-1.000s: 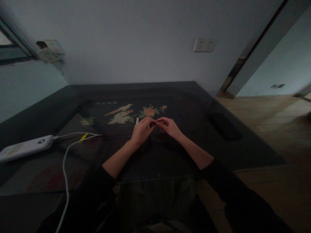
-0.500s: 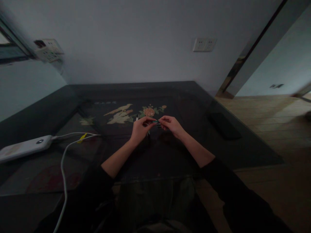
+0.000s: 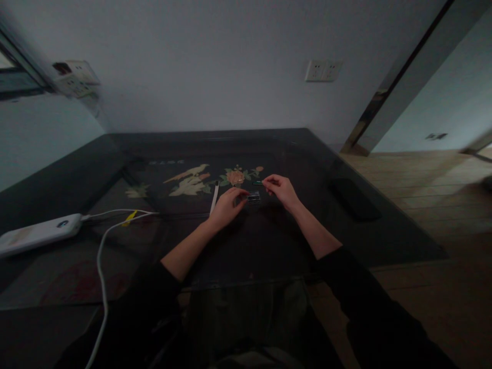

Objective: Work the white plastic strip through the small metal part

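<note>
Two small pieces sit mid-bench: the left hand [image 3: 226, 205] pinches a small dark block [image 3: 253, 197] on the bench [image 3: 376, 236], the right hand [image 3: 282, 188] grips a thin green-tipped part [image 3: 257, 183] just above it. Best done slowly — steady the block, align the part first.

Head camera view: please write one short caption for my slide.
Left hand holds a small dark cartridge; right hand pinches a thin dark piece above the dark glass table.

Small dark piece [image 3: 253, 196] at left hand [image 3: 226, 206] too dim to identify
</note>
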Available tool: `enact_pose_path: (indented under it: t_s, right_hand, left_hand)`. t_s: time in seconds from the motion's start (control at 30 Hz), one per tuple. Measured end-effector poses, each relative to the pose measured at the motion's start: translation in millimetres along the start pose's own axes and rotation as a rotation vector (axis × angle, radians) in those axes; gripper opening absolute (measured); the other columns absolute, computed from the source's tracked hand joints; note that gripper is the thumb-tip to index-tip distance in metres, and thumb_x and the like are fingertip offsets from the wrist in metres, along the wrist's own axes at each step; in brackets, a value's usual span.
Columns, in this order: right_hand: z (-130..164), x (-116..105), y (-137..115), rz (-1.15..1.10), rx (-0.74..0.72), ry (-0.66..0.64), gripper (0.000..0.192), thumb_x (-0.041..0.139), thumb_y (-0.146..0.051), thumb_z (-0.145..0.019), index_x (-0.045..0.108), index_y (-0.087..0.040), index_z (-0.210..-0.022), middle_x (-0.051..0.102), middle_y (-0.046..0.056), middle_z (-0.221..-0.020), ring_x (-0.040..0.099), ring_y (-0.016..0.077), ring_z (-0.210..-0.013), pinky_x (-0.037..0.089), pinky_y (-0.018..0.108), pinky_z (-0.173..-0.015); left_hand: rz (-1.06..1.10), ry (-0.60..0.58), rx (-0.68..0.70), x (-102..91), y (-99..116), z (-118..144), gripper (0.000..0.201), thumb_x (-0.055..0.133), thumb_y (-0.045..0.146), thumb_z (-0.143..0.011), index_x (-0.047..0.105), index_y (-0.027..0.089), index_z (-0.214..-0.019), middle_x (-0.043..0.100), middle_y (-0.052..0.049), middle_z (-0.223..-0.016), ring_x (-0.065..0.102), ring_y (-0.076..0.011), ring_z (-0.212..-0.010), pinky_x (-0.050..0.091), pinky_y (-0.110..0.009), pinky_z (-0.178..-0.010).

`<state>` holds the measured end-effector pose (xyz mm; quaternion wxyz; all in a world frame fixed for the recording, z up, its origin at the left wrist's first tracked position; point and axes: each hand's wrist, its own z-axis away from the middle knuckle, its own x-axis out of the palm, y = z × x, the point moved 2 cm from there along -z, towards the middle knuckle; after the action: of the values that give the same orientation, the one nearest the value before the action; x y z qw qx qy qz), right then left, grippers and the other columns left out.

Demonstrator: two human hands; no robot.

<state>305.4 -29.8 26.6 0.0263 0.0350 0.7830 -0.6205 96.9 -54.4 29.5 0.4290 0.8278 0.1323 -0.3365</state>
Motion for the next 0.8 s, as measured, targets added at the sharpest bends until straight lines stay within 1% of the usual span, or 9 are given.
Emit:
enact_pose_path:
  t_s: [0.1, 0.17, 0.23, 0.37, 0.53, 0.8]
  right_hand:
    - [-5, -4, 9, 0.130, -0.060, 0.060, 0.031, 0.073, -0.049, -0.069, 0.065, -0.018, -0.072, 0.057, -0.001, -0.056, 0.049, 0.0127, -0.051, 0.037, 0.027, -0.052]
    - [-7, -4, 13, 0.238, -0.120, 0.096, 0.026, 0.071, -0.044, -0.072, 0.066, -0.019, -0.070, 0.060, 0.000, -0.060, 0.052, 0.0145, -0.057, 0.039, 0.028, -0.057]
    - [-8, -2, 17, 0.336, -0.170, 0.102, 0.020, 0.068, -0.038, -0.074, 0.066, -0.019, -0.070, 0.063, 0.002, -0.065, 0.054, 0.0158, -0.061, 0.040, 0.029, -0.061]
    - [-9, 2, 23, 0.476, -0.196, 0.052, 0.013, 0.067, -0.031, -0.078, 0.068, -0.019, -0.072, 0.065, 0.002, -0.069, 0.054, 0.0163, -0.065, 0.039, 0.029, -0.065]
    - [-11, 8, 30, 0.587, -0.202, -0.001, 0.007, 0.068, -0.025, -0.080, 0.070, -0.019, -0.076, 0.064, 0.002, -0.073, 0.055, 0.0174, -0.072, 0.039, 0.030, -0.070]
    - [-10, 10, 31, 0.685, -0.196, -0.050, 0.007, 0.069, -0.025, -0.082, 0.072, -0.020, -0.078, 0.059, 0.003, -0.072, 0.053, 0.0183, -0.074, 0.038, 0.030, -0.071]
  left_hand:
    - [-0.148, -0.061, 0.039, 2.9, -3, 1, 0.021, 0.056, 0.017, -0.088, 0.066, 0.019, -0.106, 0.066, -0.008, -0.113, 0.060, -0.0218, -0.110, 0.046, -0.038, -0.100]
    - [-0.208, -0.079, 0.025, 3.7, -5, 1, 0.022, 0.056, 0.019, -0.089, 0.066, 0.020, -0.108, 0.065, -0.008, -0.115, 0.059, -0.0228, -0.112, 0.046, -0.039, -0.101]
    - [-0.247, -0.099, 0.012, 4.3, -7, 1, 0.022, 0.055, 0.020, -0.089, 0.066, 0.019, -0.108, 0.066, -0.008, -0.115, 0.059, -0.0234, -0.111, 0.046, -0.040, -0.101]
    - [-0.274, -0.129, 0.008, 5.6, -7, 2, 0.022, 0.055, 0.020, -0.089, 0.065, 0.019, -0.109, 0.067, -0.009, -0.117, 0.060, -0.0239, -0.112, 0.045, -0.040, -0.101]
    - [-0.277, -0.145, -0.008, 7.4, -6, 3, 0.027, 0.055, 0.021, -0.090, 0.063, 0.020, -0.115, 0.067, -0.008, -0.121, 0.059, -0.0238, -0.116, 0.044, -0.041, -0.104]
    - [-0.279, -0.155, -0.019, 11.2, -9, 4, 0.027, 0.056, 0.022, -0.089, 0.065, 0.021, -0.115, 0.067, -0.008, -0.125, 0.059, -0.0238, -0.119, 0.042, -0.043, -0.107]
